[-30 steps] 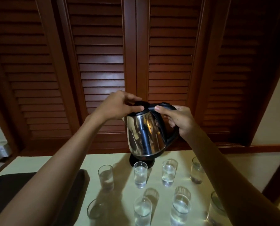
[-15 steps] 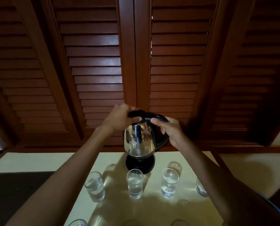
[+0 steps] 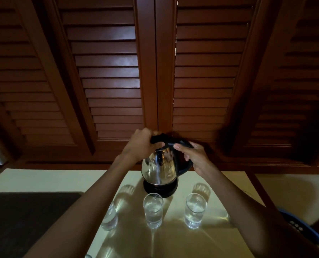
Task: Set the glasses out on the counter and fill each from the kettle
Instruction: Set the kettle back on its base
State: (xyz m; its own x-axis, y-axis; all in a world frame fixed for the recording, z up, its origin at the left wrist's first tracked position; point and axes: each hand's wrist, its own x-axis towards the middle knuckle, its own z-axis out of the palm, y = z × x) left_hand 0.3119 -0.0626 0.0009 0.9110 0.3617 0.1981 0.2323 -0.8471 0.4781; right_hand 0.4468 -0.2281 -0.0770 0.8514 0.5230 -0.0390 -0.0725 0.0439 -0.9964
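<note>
A shiny steel kettle (image 3: 159, 171) with a black lid and handle stands on its black base (image 3: 161, 188) at the back of the pale counter (image 3: 173, 243). My left hand (image 3: 142, 145) grips the black lid on top. My right hand (image 3: 195, 158) wraps the black handle on the kettle's right side. In front of the kettle stand three clear glasses holding water: one at the left (image 3: 110, 218) partly behind my left forearm, one in the middle (image 3: 153, 210), one at the right (image 3: 194, 210). The rim of another glass (image 3: 88, 256) peeks in at the bottom edge.
Dark wooden louvred shutters (image 3: 115, 81) close off the wall right behind the kettle. A dark mat (image 3: 24, 220) covers the counter's left part. A blue perforated plastic thing (image 3: 302, 229) shows at the lower right, past my right arm.
The kettle has come down from the air onto its black base. The camera has tilted up, so the nearer row of glasses has dropped out of view. Both hands remain on the kettle.
</note>
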